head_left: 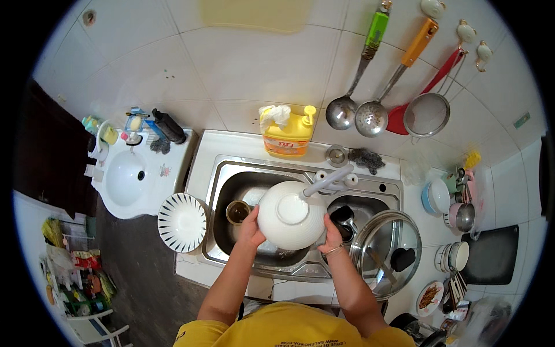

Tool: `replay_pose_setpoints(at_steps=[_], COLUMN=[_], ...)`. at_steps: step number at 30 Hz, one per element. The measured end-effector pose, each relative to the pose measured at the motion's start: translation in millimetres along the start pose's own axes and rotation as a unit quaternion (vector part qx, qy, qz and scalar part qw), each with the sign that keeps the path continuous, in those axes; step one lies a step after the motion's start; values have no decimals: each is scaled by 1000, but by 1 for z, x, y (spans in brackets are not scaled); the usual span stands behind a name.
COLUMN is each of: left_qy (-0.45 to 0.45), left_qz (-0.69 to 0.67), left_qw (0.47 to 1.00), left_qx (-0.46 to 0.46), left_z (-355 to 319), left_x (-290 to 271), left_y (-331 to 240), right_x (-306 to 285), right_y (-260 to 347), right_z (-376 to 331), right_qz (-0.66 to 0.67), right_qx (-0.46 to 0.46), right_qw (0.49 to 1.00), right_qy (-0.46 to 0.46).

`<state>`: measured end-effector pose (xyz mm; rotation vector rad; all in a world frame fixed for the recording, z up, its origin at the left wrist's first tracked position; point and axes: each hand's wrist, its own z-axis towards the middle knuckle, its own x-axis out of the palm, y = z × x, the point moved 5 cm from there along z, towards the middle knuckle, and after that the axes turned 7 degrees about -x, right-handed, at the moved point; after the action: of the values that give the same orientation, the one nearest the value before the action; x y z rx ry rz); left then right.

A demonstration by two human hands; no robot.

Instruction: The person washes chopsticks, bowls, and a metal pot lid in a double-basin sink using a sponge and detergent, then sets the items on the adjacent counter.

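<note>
Both hands were on it: the big white bowl (292, 215) hung upside down over the steel sink (263, 263), its round foot ring facing up at the camera. The left hand (250, 228) was wrapped around the bowl's left rim, fingers curled tight against the side, and the right hand (332, 234), a thin bracelet at the wrist, clamped the right rim the same way, so the bowl was carried between the two palms, clear of the basin floor. Just above it the grey tap spout (329, 180) reached out over the bowl's upper edge; whether it touched could not be told. Down in the left basin, just beside the left hand, sat a small glass cup (237, 211) with something dark in it. The right basin held dark crockery (344, 218), half hidden behind the bowl. On the counter at the left lay a white plate with black radial stripes (182, 222), well apart from the bowl. At the right a glass pan lid with a black knob (388, 252) rested across the sink's corner. Behind the sink stood a yellow detergent bottle (287, 136) with a white cloth draped over its top, and on the tiled wall hung ladles and a strainer (426, 114).
</note>
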<state>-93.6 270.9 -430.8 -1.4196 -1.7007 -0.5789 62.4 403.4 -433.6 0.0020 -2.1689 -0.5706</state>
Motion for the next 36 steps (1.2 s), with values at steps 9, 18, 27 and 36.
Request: replay_pose_setpoints(at_steps=[9,18,27,36], left_qy=[-95,-133,-80,-174], left_qz=[125,337,214,296], left_qw=[986,919,968,931], left_qx=[54,156,-100,-122], left_z=[36,-32,-39,-53], left_x=[-18,50,-9,2], left_y=[12,33,-6,-22], right_x=[44,103,71,83], right_y=[27,-5,-20,1], right_z=[2,-23,-49,-52], right_qz=[18,-716,-848,-809], right_qx=[-35,-248,-285,-398], right_qw=[998,645,255,281], right_qy=[56,98,367,329])
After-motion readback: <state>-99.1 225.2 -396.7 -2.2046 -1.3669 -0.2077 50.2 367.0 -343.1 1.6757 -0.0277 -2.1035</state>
